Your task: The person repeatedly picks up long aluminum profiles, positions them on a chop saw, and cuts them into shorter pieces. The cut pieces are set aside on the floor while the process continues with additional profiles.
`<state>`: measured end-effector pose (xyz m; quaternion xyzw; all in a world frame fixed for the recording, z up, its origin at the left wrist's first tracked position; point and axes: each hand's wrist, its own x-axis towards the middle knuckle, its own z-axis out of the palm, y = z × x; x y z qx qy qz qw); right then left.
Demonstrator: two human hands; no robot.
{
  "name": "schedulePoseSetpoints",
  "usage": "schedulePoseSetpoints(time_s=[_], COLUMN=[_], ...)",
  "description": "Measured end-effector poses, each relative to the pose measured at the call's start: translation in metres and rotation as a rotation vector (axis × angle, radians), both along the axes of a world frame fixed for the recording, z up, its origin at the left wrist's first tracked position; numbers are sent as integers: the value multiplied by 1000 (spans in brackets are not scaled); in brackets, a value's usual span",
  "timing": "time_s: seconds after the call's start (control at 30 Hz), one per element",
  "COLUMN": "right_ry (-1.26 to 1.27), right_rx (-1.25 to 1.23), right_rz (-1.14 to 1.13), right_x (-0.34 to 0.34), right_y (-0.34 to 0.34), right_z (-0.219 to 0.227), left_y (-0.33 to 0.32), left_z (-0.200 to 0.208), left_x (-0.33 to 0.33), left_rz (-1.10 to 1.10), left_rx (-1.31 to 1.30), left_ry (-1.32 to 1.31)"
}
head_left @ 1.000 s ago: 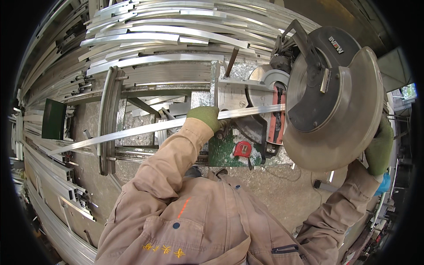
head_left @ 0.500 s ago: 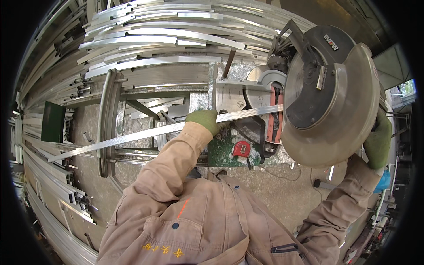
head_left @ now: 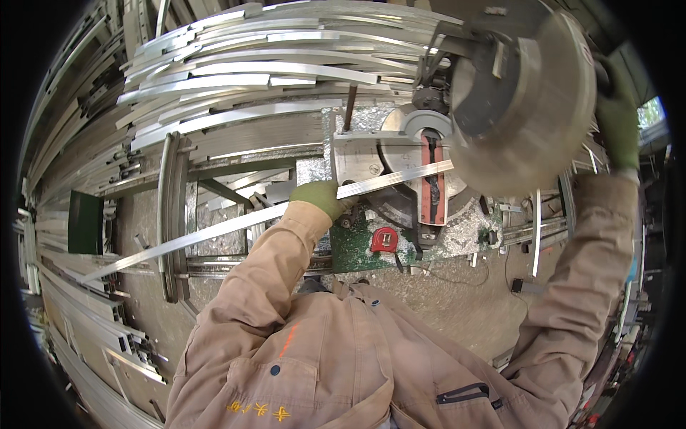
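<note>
A long, silvery metal bar (head_left: 214, 230) slants from the lower left up to the saw table (head_left: 350, 157), its right end lying across the red slotted insert (head_left: 434, 204). My left hand (head_left: 315, 198), in a green glove, is closed around this bar just left of the insert. At the right, my right hand (head_left: 619, 118), also in a green glove, is at the handle side of the miter saw (head_left: 525, 93); the blade guard partly hides its fingers. The saw head is raised above the table and smeared by motion.
A red tape measure (head_left: 384, 240) lies on the table's near edge. Behind the table, many metal profiles (head_left: 286, 68) are stacked lengthwise. An upright roller stand (head_left: 170, 214) is under the bar at left. More profiles (head_left: 114, 314) lie at the lower left.
The saw head has swung up and away from me, with my right hand rising alongside it. More of the table's right side shows. My left hand stays on the bar.
</note>
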<state>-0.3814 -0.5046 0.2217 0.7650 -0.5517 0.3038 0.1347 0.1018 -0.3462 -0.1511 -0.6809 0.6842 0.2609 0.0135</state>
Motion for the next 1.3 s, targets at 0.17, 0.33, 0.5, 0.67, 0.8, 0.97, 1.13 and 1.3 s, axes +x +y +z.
schedulePoseSetpoints(time_s=[0.17,0.33,0.5,0.67,0.8,0.97,1.13,1.3], right_ry=[34,-369,-451,-653,-590,-418,-342,-379], right_rx=[-369,-119,1022,1039,880,946,1027,1006], right_rz=[19,-239,-514,-453,-503,-507,-412,-336], right_x=[-13,25,93,131,143,125,109,99], right_y=[-24,88,245,273,277,270,269,271], right_z=[-15,-149,-350,-414,-435,-466,-483,-484], left_y=[-9,-4,-6,-5,-6,-7,-6,-7], left_z=[7,-4,-8,-4,-1,-3,-4,-3], left_x=[-15,-2,-9,-13,-14,-17,-19,-22], left_rz=[-1,10,-20,9,25,35,47,54], left_rx=[74,68,26,30,35,17,22,33], left_ry=[-50,-66,-58,-117,-156,-160,-163,-188])
